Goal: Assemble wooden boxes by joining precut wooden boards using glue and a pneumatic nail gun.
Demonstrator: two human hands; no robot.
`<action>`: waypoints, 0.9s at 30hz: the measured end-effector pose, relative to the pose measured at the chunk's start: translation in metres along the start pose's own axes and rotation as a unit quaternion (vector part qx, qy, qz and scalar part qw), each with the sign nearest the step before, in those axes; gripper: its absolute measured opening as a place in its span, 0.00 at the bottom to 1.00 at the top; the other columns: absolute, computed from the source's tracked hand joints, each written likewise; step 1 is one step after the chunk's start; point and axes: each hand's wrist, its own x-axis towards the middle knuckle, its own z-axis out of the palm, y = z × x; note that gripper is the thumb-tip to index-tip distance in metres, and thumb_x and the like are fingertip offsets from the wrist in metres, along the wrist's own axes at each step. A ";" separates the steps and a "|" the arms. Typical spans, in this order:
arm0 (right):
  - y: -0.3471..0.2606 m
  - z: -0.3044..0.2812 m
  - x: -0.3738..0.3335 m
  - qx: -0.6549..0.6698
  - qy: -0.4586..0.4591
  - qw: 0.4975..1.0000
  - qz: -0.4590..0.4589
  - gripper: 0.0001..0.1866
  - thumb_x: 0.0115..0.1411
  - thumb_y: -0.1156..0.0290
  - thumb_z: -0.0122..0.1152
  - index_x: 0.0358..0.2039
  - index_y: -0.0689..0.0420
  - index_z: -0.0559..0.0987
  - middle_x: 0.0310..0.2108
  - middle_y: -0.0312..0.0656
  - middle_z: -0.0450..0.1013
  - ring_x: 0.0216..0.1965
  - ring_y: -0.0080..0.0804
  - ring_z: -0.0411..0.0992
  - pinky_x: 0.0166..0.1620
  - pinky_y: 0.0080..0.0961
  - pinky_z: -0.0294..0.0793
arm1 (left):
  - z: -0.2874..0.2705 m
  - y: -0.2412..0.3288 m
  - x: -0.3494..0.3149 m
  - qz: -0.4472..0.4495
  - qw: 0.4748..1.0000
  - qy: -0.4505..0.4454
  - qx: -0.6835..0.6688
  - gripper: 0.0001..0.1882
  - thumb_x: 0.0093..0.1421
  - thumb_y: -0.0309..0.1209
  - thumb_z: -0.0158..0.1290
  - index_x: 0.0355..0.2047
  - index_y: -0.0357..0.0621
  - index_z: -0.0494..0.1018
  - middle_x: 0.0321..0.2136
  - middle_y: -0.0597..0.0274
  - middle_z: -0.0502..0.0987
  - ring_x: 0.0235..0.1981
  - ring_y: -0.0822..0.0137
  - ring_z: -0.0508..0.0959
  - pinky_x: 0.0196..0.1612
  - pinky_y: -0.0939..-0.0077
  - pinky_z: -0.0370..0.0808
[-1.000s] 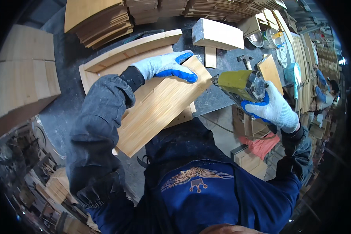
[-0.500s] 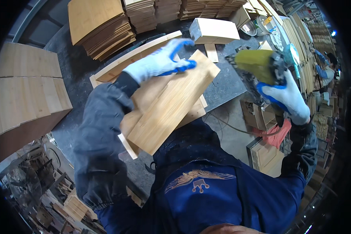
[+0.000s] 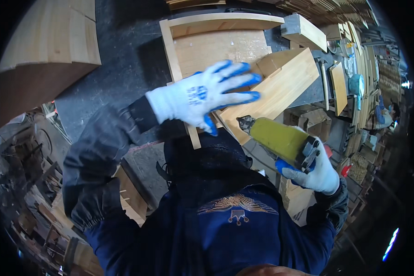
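Observation:
My left hand (image 3: pixel 211 92), in a white glove with blue fingertips, is spread flat with its fingers apart. It is over the near left part of a pale wooden box piece (image 3: pixel 280 87); I cannot tell whether it presses on it. That piece lies slantwise across a shallow wooden frame (image 3: pixel 168 43) with raised sides. My gloved right hand (image 3: pixel 319 172) is closed round a yellow-green nail gun (image 3: pixel 278 138). The gun's dark nose points left, close to the near end of the box piece. Whether it touches the wood is unclear.
A dark workbench (image 3: pixel 124 69) carries the work. Large wooden panels (image 3: pixel 55 41) stand on its left, and another wooden block (image 3: pixel 303 32) sits at the far right. A loose board (image 3: pixel 339 87) leans nearby. Beyond the bench, a person (image 3: pixel 384 115) is among stacked timber.
The nail gun has come left and nearer to the box piece. My left hand has spread out and shifted toward the piece's near end. The whole view has turned.

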 end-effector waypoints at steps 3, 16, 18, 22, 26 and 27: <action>-0.021 0.015 0.006 0.023 -0.018 0.999 0.024 0.38 0.46 0.71 0.76 0.57 0.63 0.68 0.45 0.47 0.72 0.39 0.31 0.73 0.46 0.25 0.70 | 0.014 -0.014 0.015 0.068 0.998 0.013 -0.012 0.59 0.36 0.54 0.69 0.68 0.57 0.54 0.70 0.57 0.51 0.70 0.47 0.47 0.70 0.43 0.41; -0.050 0.029 0.023 -0.047 -0.044 0.998 0.019 0.32 0.46 0.74 0.70 0.53 0.65 0.70 0.35 0.44 0.77 0.33 0.28 0.76 0.40 0.22 0.71 | 0.039 -0.034 0.023 0.152 0.987 0.045 -0.012 0.56 0.39 0.54 0.69 0.67 0.61 0.54 0.69 0.60 0.52 0.71 0.51 0.48 0.70 0.41 0.40; -0.049 0.026 0.021 -0.059 -0.062 0.996 0.027 0.35 0.47 0.76 0.70 0.55 0.65 0.66 0.40 0.44 0.75 0.39 0.28 0.74 0.44 0.24 0.71 | 0.038 -0.034 0.023 0.146 0.988 0.042 0.007 0.53 0.43 0.58 0.65 0.67 0.60 0.55 0.69 0.61 0.53 0.71 0.55 0.48 0.71 0.44 0.40; -0.054 0.023 0.019 -0.001 -0.101 0.988 0.117 0.42 0.48 0.79 0.72 0.61 0.64 0.59 0.53 0.45 0.68 0.53 0.29 0.70 0.55 0.29 0.68 | 0.036 -0.033 0.024 0.139 0.989 0.033 0.031 0.52 0.45 0.60 0.63 0.67 0.60 0.56 0.69 0.63 0.54 0.71 0.57 0.49 0.71 0.45 0.40; -0.063 0.023 0.020 -0.102 -0.109 0.982 0.119 0.42 0.48 0.78 0.73 0.61 0.65 0.60 0.54 0.45 0.68 0.52 0.29 0.69 0.56 0.28 0.67 | 0.036 -0.033 0.025 0.141 0.989 0.029 0.028 0.52 0.44 0.59 0.64 0.67 0.60 0.56 0.68 0.62 0.54 0.71 0.56 0.49 0.71 0.45 0.40; -0.064 0.022 0.020 -0.121 -0.113 0.980 0.114 0.42 0.48 0.77 0.73 0.61 0.65 0.60 0.54 0.45 0.68 0.52 0.29 0.69 0.55 0.27 0.66 | 0.037 -0.033 0.026 0.139 0.990 0.030 0.023 0.52 0.44 0.59 0.65 0.67 0.59 0.56 0.68 0.61 0.54 0.71 0.56 0.49 0.71 0.45 0.40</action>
